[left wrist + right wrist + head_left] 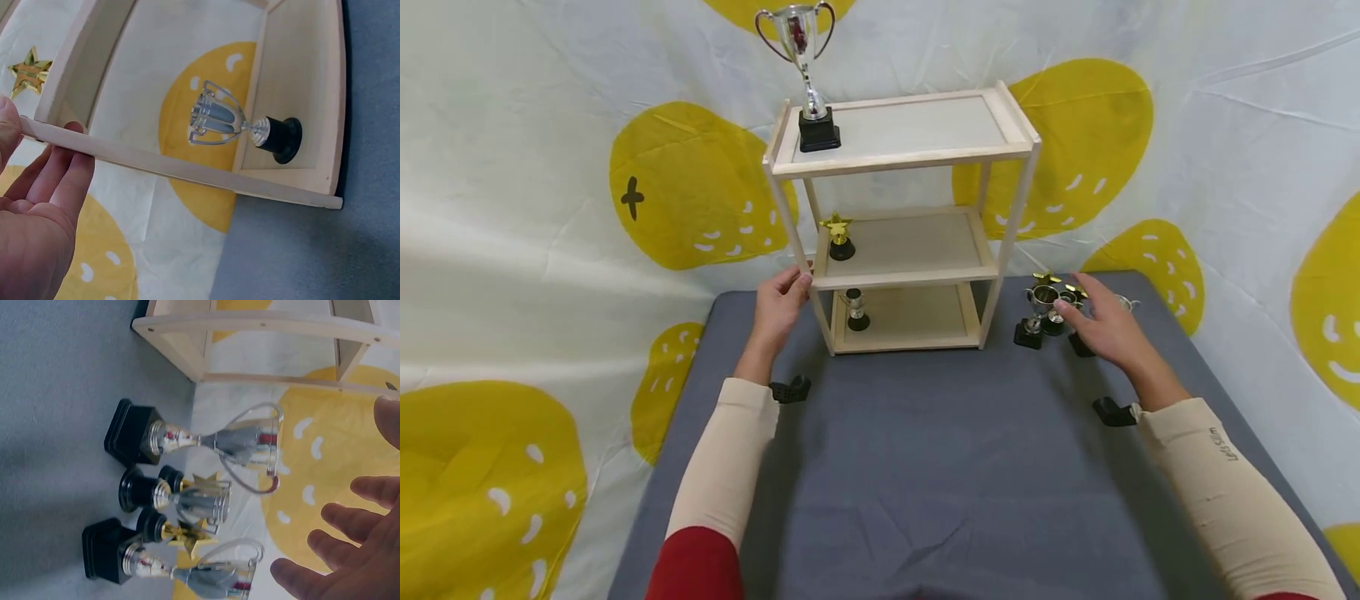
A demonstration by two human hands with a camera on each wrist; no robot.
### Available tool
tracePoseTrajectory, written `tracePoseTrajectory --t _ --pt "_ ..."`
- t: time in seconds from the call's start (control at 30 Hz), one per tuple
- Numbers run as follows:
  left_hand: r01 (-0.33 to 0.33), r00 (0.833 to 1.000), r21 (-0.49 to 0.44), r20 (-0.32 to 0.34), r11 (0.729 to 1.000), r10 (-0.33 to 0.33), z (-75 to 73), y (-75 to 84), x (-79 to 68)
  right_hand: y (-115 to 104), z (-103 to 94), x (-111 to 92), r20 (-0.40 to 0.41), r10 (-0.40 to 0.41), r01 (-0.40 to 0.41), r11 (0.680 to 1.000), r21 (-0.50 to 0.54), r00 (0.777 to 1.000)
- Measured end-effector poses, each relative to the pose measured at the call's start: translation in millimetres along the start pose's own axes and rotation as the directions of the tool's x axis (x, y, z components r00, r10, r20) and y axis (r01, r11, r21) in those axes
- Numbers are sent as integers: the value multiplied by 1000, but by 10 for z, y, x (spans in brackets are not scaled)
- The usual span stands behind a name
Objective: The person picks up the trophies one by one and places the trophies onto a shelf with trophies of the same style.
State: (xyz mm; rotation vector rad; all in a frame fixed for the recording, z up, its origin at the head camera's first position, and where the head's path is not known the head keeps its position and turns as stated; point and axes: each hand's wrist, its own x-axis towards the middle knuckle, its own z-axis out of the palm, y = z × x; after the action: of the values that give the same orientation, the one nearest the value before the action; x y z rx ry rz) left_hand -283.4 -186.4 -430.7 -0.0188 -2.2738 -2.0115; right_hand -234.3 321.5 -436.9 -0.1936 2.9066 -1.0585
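Head view — right fingers [1088, 287] hover by trophies [1041, 298], clear of rack's edge [1012, 218].

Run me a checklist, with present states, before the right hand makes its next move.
1. Shelf steadied: ok. The left hand grips its left front post.
2. Right hand free: ok. Its fingers are spread and hold nothing.
3. Shelved trophies upright: ok. A large cup stands on the top tier, a gold star trophy on the middle tier, a small cup on the bottom tier.
4. Table trophies well separated: not ok. They stand crowded together beside the shelf.
5. Right hand clear of the cup farthest from the shelf: cannot tell. The views leave the gap unclear.
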Motion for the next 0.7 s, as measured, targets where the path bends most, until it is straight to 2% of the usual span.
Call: tracePoseTrajectory --t 0.2,0.47,0.7 --pt "-1 1000 -2 4 1000 1 -16 26 1 67 -100 -44 -9 13 -14 1000 -10 1000" --pt "12 1000 -23 28 1000 -11 89 -37 -13 205 -185 -173 -23 78 -78 997 -27 997" --pt "1 1000 -45 2 999 -1 38 -23 -11 203 -244 -161 -29 95 -96 995 -28 995"
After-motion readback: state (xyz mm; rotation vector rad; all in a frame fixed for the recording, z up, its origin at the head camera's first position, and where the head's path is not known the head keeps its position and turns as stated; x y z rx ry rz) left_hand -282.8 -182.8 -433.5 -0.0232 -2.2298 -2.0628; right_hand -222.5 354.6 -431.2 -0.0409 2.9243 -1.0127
